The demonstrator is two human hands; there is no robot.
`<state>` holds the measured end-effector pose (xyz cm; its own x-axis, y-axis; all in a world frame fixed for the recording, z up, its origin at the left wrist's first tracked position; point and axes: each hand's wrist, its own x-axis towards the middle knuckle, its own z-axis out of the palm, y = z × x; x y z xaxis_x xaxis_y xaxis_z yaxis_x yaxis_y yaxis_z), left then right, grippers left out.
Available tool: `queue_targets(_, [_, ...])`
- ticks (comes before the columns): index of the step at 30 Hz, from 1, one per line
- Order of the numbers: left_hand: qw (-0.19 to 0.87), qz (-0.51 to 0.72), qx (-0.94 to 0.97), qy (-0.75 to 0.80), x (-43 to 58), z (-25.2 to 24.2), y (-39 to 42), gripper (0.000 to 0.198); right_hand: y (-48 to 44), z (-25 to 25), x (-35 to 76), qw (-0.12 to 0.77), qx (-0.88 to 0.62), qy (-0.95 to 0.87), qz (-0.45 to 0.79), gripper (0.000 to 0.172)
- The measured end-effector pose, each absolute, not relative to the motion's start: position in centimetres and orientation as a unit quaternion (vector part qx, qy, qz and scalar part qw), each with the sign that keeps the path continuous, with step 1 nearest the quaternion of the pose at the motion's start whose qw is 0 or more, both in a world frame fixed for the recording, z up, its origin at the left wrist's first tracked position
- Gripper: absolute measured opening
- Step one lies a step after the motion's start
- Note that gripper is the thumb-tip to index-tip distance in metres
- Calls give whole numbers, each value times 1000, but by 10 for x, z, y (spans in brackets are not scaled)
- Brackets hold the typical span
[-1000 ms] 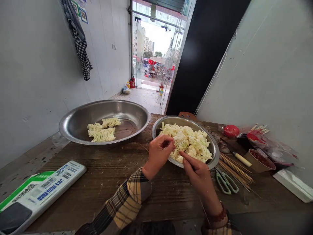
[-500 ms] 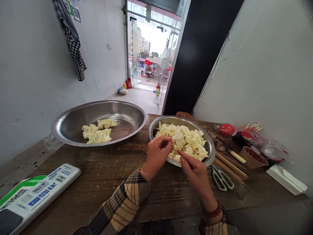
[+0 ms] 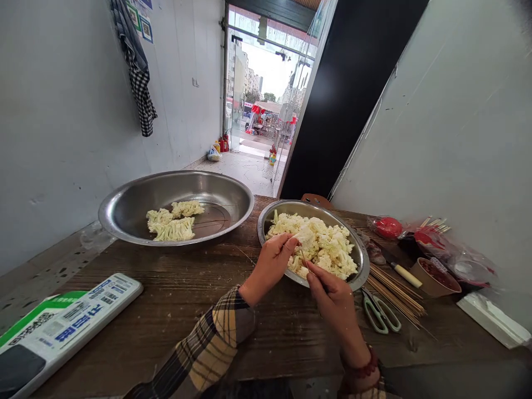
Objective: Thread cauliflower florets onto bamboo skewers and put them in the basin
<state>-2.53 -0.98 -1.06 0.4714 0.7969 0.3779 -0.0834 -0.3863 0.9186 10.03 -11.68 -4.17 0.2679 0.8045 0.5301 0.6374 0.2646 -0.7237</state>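
Note:
Over the near rim of the right steel bowl, my left hand pinches a pale cauliflower floret. My right hand is closed on a thin wooden skewer, which slants up toward that floret. Whether the tip has entered the floret is hard to see. Many loose cauliflower pieces fill the bowl beneath my hands. In the wide steel basin at left lie several bunches of cauliflower, with thin skewers reaching out from them.
Right of the bowl lie a bundle of skewers, green-handled scissors, a knife and a paper tub of red contents. Plastic-wrapped goods and a white tissue pack sit farther right. A white-and-blue box-like device occupies the left.
The view has shifted slightly, so the scene sits a little farther right. My left fingers have closed more around the floret, and the skewer stays in my right hand.

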Motion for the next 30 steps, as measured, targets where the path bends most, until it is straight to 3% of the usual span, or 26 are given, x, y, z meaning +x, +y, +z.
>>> queue_targets(12, [397,455,754,258,-19,-17,-13,35,-119,-43,97,549,-608,-571,62,23])
queue_targets(18, [357,400,823,188,-14,-20,-21,31,-117,-41,99,544,-631,-550,56,26])
queue_targets(23, [366,396,819,195,-12,-20,-25,34,-114,-42,100,554,-640,-529,64,31])
queue_targets(30, [449,414,758,230,-19,-13,-16,35,-119,-40,95,538,-628,-552,105,26])
